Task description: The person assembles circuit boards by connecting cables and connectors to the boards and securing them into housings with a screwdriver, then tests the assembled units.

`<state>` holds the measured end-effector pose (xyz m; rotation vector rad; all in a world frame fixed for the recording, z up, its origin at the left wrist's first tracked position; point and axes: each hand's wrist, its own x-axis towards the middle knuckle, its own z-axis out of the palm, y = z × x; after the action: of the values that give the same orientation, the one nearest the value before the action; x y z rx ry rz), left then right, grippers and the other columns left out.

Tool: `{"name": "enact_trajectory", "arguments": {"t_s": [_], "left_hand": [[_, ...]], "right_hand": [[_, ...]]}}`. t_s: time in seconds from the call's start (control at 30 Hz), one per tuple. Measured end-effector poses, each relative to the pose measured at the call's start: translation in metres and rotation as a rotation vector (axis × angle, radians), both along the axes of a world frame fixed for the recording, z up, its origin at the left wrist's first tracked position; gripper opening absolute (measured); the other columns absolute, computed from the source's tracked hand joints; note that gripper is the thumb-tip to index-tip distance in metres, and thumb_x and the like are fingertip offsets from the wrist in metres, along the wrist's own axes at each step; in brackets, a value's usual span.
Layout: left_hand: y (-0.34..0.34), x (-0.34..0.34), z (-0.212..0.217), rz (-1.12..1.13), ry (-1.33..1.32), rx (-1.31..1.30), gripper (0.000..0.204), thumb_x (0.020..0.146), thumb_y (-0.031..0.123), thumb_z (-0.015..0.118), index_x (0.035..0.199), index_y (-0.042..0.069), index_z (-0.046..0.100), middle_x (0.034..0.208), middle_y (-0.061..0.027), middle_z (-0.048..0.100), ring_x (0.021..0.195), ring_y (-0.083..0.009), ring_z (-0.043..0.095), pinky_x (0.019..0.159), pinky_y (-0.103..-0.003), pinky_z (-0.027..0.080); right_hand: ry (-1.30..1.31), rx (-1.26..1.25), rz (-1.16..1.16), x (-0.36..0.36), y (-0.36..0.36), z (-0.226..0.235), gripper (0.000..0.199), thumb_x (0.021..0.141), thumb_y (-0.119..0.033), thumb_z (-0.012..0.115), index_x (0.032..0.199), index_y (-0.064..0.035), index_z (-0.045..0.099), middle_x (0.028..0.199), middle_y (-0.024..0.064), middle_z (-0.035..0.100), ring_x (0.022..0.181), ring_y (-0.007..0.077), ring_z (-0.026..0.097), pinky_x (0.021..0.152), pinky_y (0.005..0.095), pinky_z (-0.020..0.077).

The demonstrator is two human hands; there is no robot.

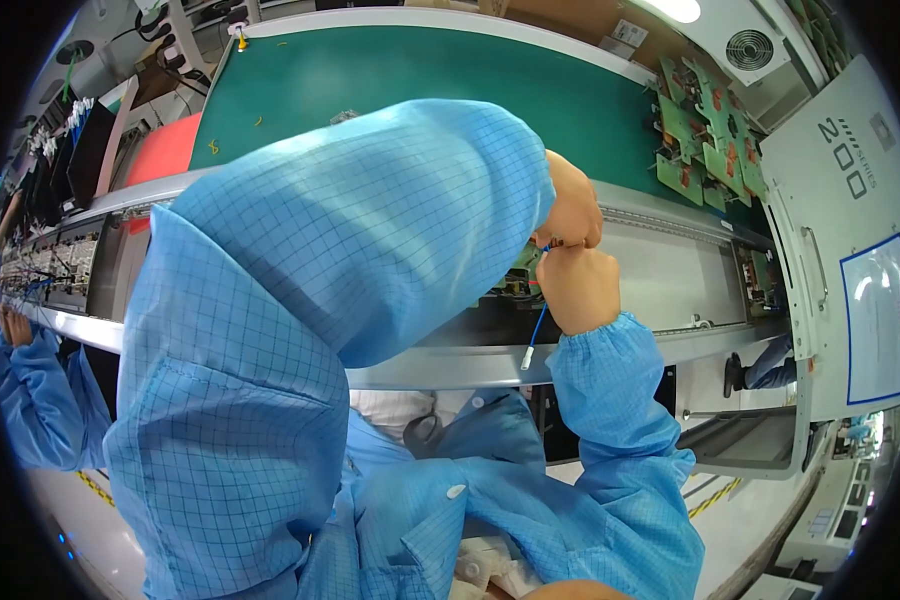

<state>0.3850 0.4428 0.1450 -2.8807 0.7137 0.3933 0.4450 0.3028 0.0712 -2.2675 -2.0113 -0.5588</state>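
My left hand (pixel 572 205) reaches across over the conveyor, its blue checked sleeve covering much of the view. Its fingers are curled and meet those of my right hand (pixel 582 285), which is closed just below it. A thin blue wire (pixel 539 328) runs out from the right hand's fingers and hangs down, ending in a white connector (pixel 527 357). A bit of blue also shows between the two hands. What the left fingertips hold is hidden. Beside the hands, a green circuit board (pixel 520 280) is partly visible, mostly covered by the left sleeve.
Beyond the conveyor rail (pixel 670 222) lies a green work surface (pixel 430 65). Several green circuit boards (pixel 710 135) stand grouped at its right. A white machine cabinet (pixel 840 250) is on the right. At the far left, a co-worker's blue sleeve (pixel 45 400) and hand show near more boards.
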Motion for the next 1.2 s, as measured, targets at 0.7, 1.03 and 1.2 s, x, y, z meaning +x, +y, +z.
{"name": "enact_trajectory", "arguments": {"t_s": [0.7, 1.03, 1.2], "left_hand": [[-0.025, 0.019, -0.012, 0.439, -0.267, 0.067, 0.012, 0.069, 0.017, 0.069, 0.074, 0.006, 0.068, 0.085, -0.0080, 0.065, 0.087, -0.0247, 0.062, 0.072, -0.036, 0.051], [-0.042, 0.021, -0.009, 0.783, -0.133, -0.176, 0.012, 0.074, 0.013, 0.063, 0.077, 0.002, 0.066, 0.081, -0.0177, 0.065, 0.079, -0.0356, 0.063, 0.070, -0.042, 0.050], [-0.036, 0.023, -0.005, 0.657, -0.286, -0.337, 0.008, 0.077, 0.010, 0.061, 0.082, 0.004, 0.064, 0.082, -0.0138, 0.064, 0.083, -0.0326, 0.061, 0.071, -0.042, 0.048]], "right_hand": [[0.035, -0.067, -0.021, 0.026, -0.008, 0.008, 0.025, 0.080, -0.021, 0.057, 0.060, -0.0072, 0.062, 0.056, 0.0119, 0.061, 0.054, 0.0280, 0.063, 0.048, 0.0386, 0.0476], [0.206, -0.082, 0.119, 0.072, -0.020, 0.031, 0.025, 0.084, -0.028, 0.056, 0.074, -0.0069, 0.065, 0.066, 0.0129, 0.064, 0.061, 0.0279, 0.064, 0.052, 0.0392, 0.0474], [1.191, -0.247, 0.435, 0.166, 0.003, 0.048, 0.030, 0.093, -0.029, 0.048, 0.081, -0.0062, 0.062, 0.070, 0.0028, 0.059, 0.062, 0.0111, 0.053, 0.057, 0.0269, 0.0429]]}}
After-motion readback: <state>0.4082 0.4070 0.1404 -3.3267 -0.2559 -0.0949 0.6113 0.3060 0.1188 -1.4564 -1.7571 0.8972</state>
